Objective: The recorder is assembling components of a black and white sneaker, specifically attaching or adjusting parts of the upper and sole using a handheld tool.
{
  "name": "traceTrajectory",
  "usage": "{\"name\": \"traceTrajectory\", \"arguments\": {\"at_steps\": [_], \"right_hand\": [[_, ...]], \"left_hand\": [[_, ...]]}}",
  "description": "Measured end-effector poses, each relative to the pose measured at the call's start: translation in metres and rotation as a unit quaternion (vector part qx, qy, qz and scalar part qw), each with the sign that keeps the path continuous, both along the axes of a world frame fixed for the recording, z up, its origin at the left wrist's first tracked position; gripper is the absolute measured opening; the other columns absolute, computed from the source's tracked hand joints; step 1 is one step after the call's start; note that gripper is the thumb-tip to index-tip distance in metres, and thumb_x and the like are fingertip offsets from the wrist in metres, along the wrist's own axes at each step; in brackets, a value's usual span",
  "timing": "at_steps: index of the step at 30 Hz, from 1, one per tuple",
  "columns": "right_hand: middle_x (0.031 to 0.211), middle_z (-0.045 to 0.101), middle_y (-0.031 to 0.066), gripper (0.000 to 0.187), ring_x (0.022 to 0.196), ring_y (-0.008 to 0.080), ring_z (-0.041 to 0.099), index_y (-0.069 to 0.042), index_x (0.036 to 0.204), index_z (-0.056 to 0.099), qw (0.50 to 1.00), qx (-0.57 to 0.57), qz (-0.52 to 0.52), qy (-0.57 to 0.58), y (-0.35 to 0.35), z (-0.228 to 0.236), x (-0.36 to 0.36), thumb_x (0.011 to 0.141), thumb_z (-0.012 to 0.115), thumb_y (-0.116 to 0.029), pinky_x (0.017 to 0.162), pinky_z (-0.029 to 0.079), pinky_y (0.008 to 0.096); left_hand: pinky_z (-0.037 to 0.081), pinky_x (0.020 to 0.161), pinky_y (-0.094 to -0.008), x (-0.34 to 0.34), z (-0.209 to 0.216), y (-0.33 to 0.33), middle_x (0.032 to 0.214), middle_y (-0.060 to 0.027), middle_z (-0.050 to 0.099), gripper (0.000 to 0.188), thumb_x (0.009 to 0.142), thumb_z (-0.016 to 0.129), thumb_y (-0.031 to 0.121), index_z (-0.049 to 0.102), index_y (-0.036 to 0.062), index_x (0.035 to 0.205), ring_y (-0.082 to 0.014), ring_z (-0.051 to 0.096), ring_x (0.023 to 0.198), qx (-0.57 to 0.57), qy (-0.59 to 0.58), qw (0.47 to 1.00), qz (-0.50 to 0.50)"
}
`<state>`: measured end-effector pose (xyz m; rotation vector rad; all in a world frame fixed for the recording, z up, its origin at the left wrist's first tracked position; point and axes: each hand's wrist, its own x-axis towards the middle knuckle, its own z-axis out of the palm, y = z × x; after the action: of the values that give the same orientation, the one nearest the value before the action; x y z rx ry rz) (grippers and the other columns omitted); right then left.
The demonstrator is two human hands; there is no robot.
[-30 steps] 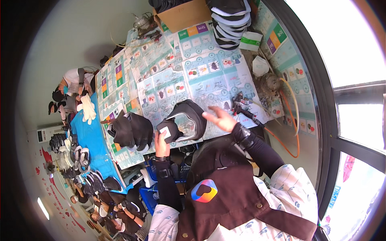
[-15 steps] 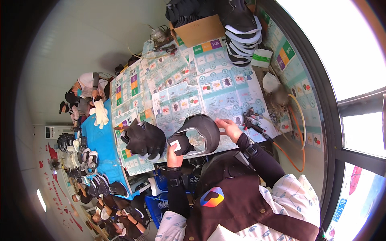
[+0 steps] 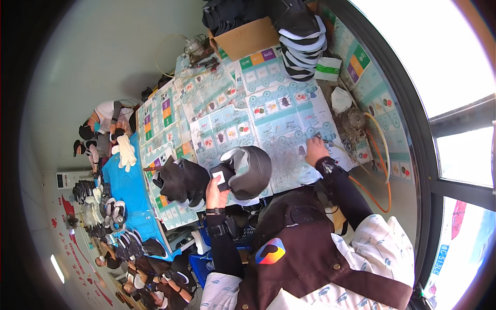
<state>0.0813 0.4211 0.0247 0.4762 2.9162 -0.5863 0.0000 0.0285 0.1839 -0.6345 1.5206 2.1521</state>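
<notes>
My left hand (image 3: 217, 192) is closed on one end of a curved black shoe upper (image 3: 253, 173) with a pale lining. A small white label shows beside my left thumb. The upper stands at the near edge of the paper-covered table (image 3: 289, 124). To its left, apart from my hands, sits another bunch of black uppers (image 3: 181, 178). My right hand (image 3: 316, 151) is closed round a spray gun (image 3: 319, 136) at the table's right side. Most of the gun is hidden under the hand; a thin hose runs off to the right.
A stack of black-and-white uppers (image 3: 302, 49) stands at the far right beside a cardboard box (image 3: 245, 39). An orange hose (image 3: 380, 155) loops along the right edge near a grimy round pot (image 3: 355, 119). Blue cloth (image 3: 124, 178) with shoes lies left; people sit beyond.
My right hand has let go of the upper and moved right onto the spray gun. The upper, still in my left hand, has turned so its opening faces left.
</notes>
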Motion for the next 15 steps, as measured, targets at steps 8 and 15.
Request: {"name": "traceTrajectory", "arguments": {"at_steps": [8,15], "right_hand": [[0.129,0.051,0.0178,0.047,0.123,0.0366,0.052,0.001,0.125,0.052,0.991,0.048,-0.025,0.125,0.037,-0.072,0.049,0.081,0.065,-0.007,0.087,0.057,0.0458],[0.099,0.066,0.0132,0.037,0.09,0.033,0.065,-0.001,0.111,0.062,0.942,-0.279,-0.126,0.14,0.026,0.017,0.038,0.074,0.065,-0.005,0.079,0.054,0.0391]], "left_hand": [[0.054,0.073,-0.0407,-0.039,-0.056,-0.001,0.097,-0.0127,0.066,0.019,0.091,0.063,0.018,0.059,0.0041,0.103,-0.027,0.064,0.087,-0.016,-0.116,0.992,0.035],[0.055,0.074,-0.0397,-0.05,-0.084,0.023,0.095,-0.0109,0.066,0.02,0.091,0.062,0.02,0.059,0.005,0.103,-0.026,0.066,0.086,-0.035,-0.109,0.993,0.031]]}}
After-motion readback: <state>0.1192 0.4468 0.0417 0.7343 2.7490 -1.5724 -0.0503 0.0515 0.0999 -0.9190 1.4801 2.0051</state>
